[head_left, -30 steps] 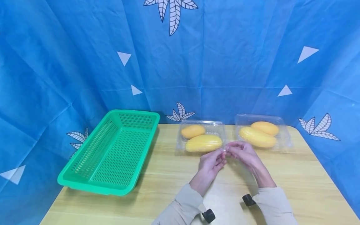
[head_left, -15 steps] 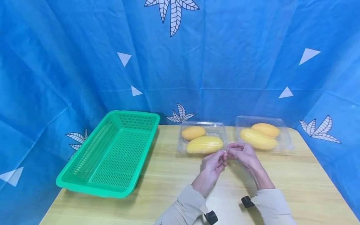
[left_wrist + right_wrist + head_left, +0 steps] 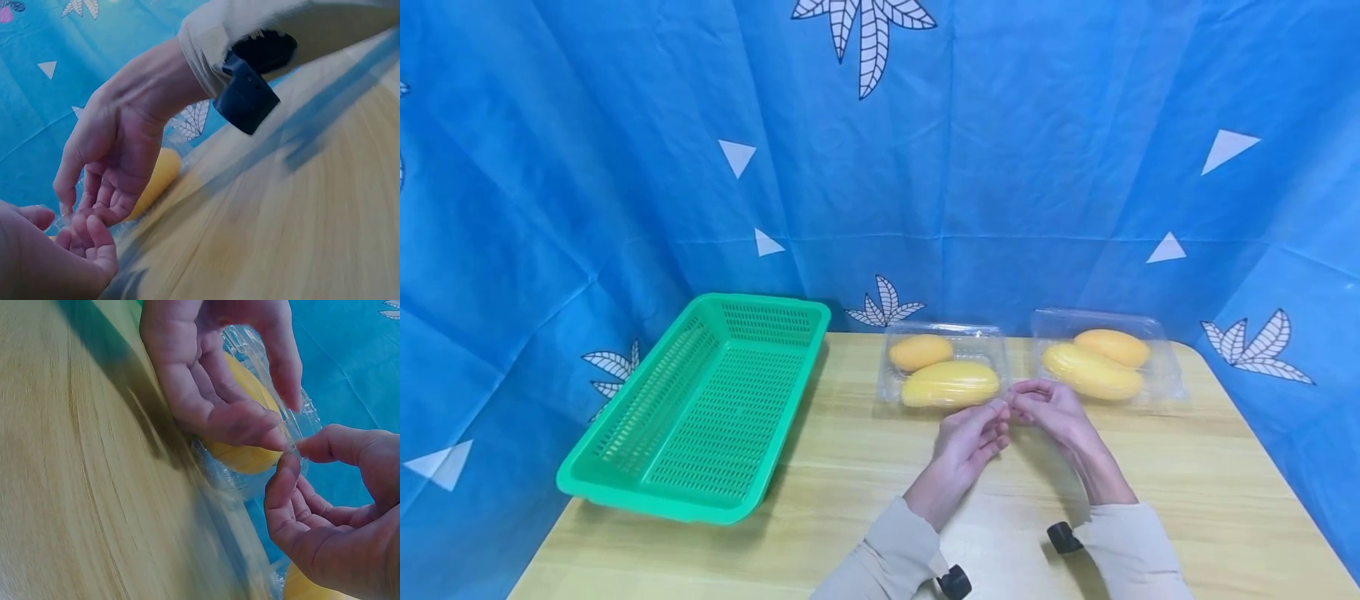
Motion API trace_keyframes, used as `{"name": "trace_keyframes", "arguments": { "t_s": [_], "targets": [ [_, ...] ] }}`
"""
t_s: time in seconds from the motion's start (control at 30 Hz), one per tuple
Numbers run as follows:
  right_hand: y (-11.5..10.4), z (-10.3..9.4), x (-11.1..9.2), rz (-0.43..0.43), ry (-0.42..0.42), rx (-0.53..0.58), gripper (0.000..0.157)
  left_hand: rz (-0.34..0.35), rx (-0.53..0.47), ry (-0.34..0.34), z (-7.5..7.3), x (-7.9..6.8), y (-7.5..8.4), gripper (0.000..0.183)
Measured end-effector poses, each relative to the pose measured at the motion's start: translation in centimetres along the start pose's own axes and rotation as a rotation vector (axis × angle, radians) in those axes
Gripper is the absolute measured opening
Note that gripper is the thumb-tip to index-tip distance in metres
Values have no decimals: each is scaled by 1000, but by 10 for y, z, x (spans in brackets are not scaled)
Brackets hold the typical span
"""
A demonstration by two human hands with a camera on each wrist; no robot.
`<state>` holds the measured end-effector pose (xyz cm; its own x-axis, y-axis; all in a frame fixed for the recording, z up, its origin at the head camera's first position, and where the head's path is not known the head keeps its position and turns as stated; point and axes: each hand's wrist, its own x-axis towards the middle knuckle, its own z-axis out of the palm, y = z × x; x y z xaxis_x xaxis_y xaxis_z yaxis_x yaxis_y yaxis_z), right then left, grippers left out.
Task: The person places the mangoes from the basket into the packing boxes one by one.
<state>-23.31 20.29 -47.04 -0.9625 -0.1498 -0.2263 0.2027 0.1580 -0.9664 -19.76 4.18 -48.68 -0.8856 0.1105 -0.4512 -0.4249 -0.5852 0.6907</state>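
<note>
Two clear plastic clamshell boxes stand at the back of the table. In the left box lie a long yellow fruit and a smaller orange fruit, both oblong. Both hands meet at this box's near right corner. My right hand pinches the corner edge between thumb and index finger, as the right wrist view shows. My left hand has its fingers curled at the same edge, thumb on the other side of the plastic. The right box holds a similar pair, one yellow and one orange.
A large green slotted basket with nothing in it stands on the left of the wooden table. Blue cloth with leaf and triangle prints hangs close behind the table. A black strap mount sits at the right sleeve cuff.
Both hands stay at the left box's near right corner, with only small finger shifts. The head view has turned slightly; boxes and basket stand where they were.
</note>
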Motion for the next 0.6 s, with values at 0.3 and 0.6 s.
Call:
{"name": "trace_keyframes", "arguments": {
  "t_s": [0.3, 0.6],
  "targets": [
    [-1, 5, 0, 0, -5, 43, 45, 31, 273, -200, -17, -10, 8, 23],
    [-3, 5, -2, 10, 20, 40, 48, 223, 691, -313, -31, -21, 41, 19]
  ]
}}
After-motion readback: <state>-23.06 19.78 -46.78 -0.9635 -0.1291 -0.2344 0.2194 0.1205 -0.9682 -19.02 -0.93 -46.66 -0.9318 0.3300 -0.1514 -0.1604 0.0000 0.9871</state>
